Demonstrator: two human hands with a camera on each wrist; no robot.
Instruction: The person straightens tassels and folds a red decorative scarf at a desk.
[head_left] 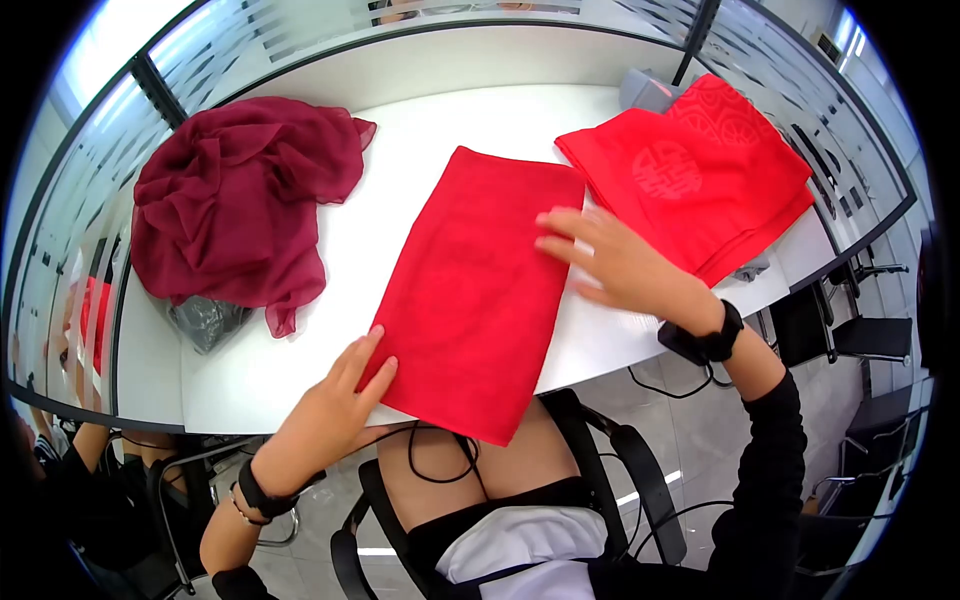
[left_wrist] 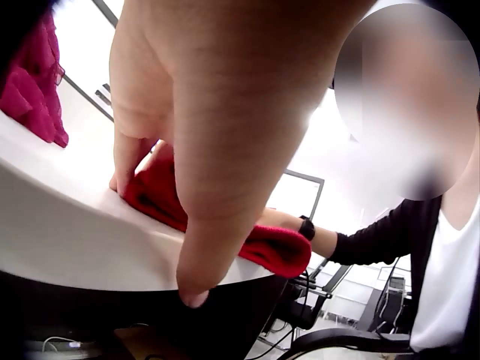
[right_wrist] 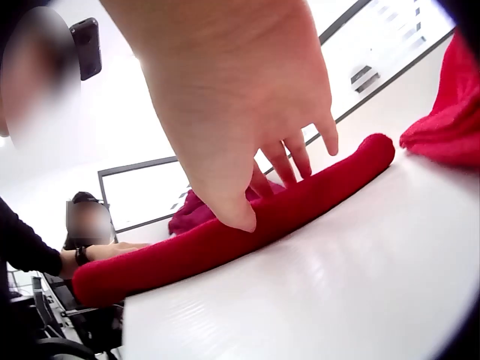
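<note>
A red cloth (head_left: 470, 290), folded into a long rectangle, lies on the white table with its lower end past the front edge. The left hand (head_left: 335, 405) rests its fingertips on the cloth's lower left edge, fingers extended; in the left wrist view the thumb of the left hand (left_wrist: 217, 150) points down beside the table edge. Over the cloth's right edge is the right hand (head_left: 625, 265), its fingers spread. In the right wrist view the right hand (right_wrist: 240, 112) has its fingertips at the thick folded cloth (right_wrist: 300, 202); whether they press it cannot be told.
A crumpled maroon cloth (head_left: 235, 200) lies at the left on a grey plastic bag (head_left: 208, 320). More folded red cloth (head_left: 690, 190) with a pattern lies at the right, near a grey item (head_left: 648, 92). Glass partitions surround the table (head_left: 400, 120). Cables hang below its front edge.
</note>
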